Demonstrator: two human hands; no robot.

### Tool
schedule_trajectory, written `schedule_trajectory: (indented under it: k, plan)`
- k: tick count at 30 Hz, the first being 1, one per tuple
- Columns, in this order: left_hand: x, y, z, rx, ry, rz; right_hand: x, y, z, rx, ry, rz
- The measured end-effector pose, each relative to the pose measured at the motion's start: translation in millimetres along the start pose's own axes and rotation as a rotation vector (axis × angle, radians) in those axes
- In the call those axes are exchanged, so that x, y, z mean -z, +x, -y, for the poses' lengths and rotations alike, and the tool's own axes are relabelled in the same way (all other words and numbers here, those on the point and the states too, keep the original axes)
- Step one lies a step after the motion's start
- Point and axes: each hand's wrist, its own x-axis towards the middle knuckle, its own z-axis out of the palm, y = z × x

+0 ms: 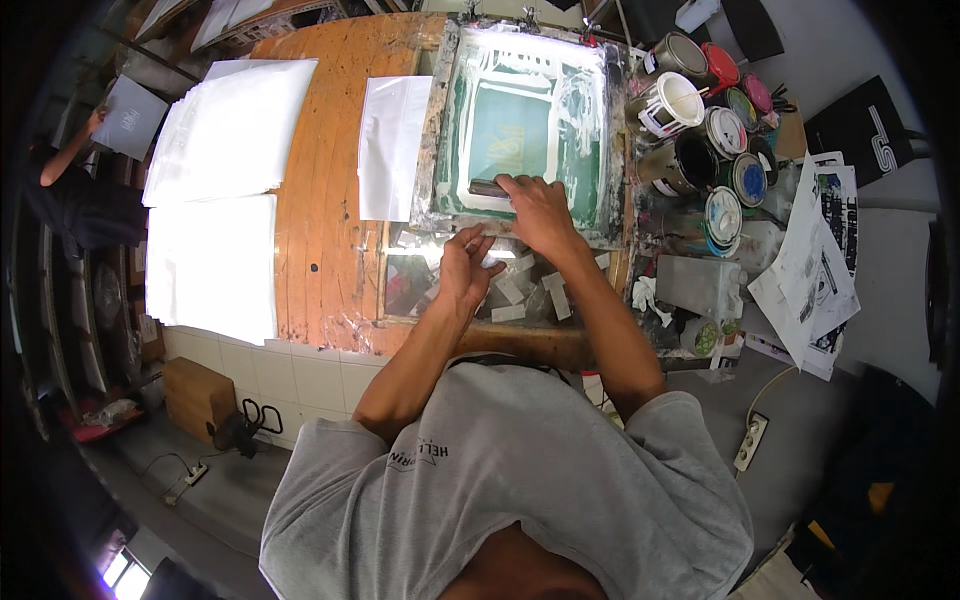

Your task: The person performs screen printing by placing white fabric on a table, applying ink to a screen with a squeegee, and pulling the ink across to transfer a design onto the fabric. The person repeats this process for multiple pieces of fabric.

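Nearest the camera is the person's grey shirt (520,490), filling the lower middle of the view, with both bare forearms reaching up from it over the worktop (325,200), a worn orange wooden surface.

The right hand (540,210) lies on the lower part of the printing screen (525,125), its grip wrapped over a dark squeegee (490,187) that rests across the near edge of the green mesh. The fingers curl down onto the handle, so the hand is clamped on it. The screen sits flat on the worktop, its frame smeared with white ink and tape, a pale green window at its middle.

The left hand (465,265) hovers just below the screen's near edge, over a glass panel (430,280) dotted with strips of pale tape (510,290). Its fingers are loosely bent and apart, holding nothing.

Just left of the screen lies a white sheet (392,145); further left, two stacks of white fabric (225,190) cover the end of the worktop. To the right of the screen stand crowded ink cans (700,130), some open, some lidded, beside a pile of printed papers (815,260). At the far left edge another person's arm (70,150) holds a grey sheet (130,118).
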Motion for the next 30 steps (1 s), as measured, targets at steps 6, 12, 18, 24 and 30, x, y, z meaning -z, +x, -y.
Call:
schedule_trajectory:
  k: [6,12,18,24,30]
  plan:
    - [17.1,29.4,15.0,0.019,-0.092,-0.051,-35.8,-32.9,14.2,-0.011,-0.063,-0.105]
    - [10.9,22.0,12.3,-0.019,0.021,-0.06,-49.3,10.9,-11.9,-0.01,-0.16,-0.214]
    - [12.4,18.4,11.5,-0.048,0.032,-0.047,-26.5,118.0,-70.8,-0.019,-0.081,-0.198]
    - [12.5,14.3,5.7,-0.004,0.026,-0.066,19.0,208.1,-122.7,-0.106,-0.004,0.07]
    - [11.3,11.9,-2.5,0.029,0.052,-0.045,4.6,233.8,-159.4,-0.175,-0.18,-0.208]
